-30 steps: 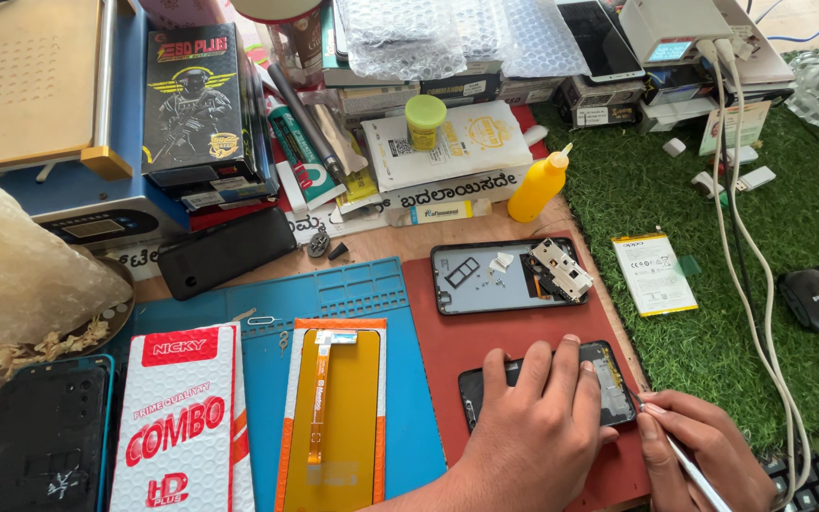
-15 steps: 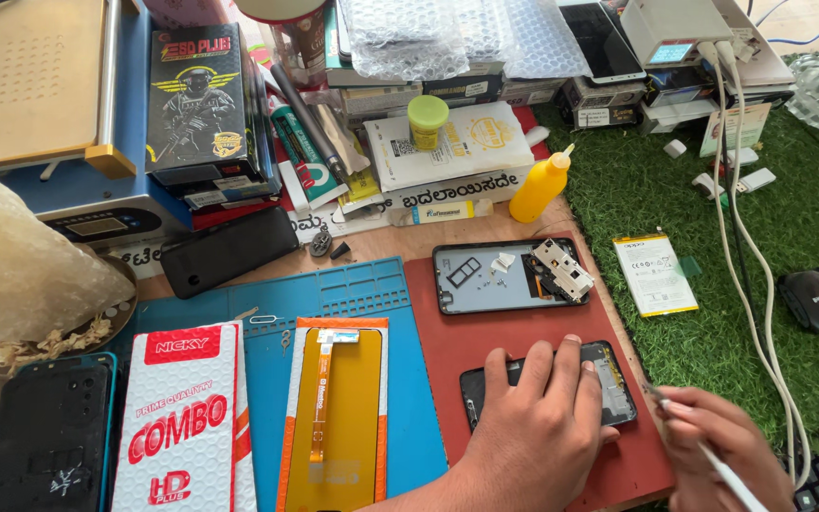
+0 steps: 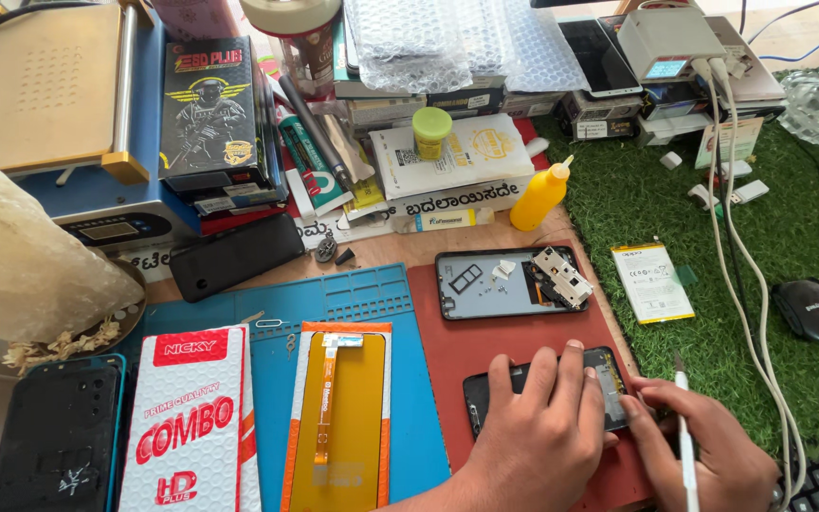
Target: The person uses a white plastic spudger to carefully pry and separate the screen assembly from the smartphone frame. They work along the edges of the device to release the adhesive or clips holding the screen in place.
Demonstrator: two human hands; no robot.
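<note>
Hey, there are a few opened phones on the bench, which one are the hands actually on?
The dark phone at the near edge of the red mat, under the left hand. The grey-backed phone lies untouched farther back.

two hands [image 3: 542, 436], two opened phones [image 3: 509, 283], one yellow bottle [image 3: 538, 196], one battery [image 3: 651, 282], one mouse [image 3: 809, 309].

Clearly a phone repair workbench. Crowded with a blue silicone repair mat [image 3: 362, 303], a red work mat [image 3: 523, 337], an opened phone frame with loose metal parts [image 3: 509, 282], a flat white phone battery [image 3: 652, 282], an orange-backed replacement screen [image 3: 338, 417], a yellow squeeze bottle [image 3: 539, 195], and a blue heated screen-separator machine [image 3: 59, 104].
</note>
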